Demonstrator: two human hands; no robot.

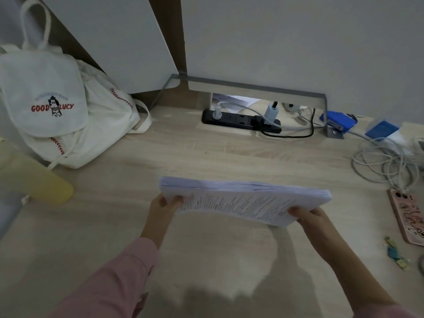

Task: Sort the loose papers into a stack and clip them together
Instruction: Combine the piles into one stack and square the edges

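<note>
Paper stack between both hands' fingers

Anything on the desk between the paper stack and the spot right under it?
Nothing visible. The left hand and right hand hold the stack above the desk; the shadowed patch below shows only wood. The bottle lies well to the left, the phone to the right.

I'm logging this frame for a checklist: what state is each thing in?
Thick stack of white printed papers: held up, no clip visible
Left hand: grips the stack's left end
Right hand: grips its right end
White canvas backpack: flap closed
Black power strip: plugs inserted
Pink-cased phone: lying face down
</note>
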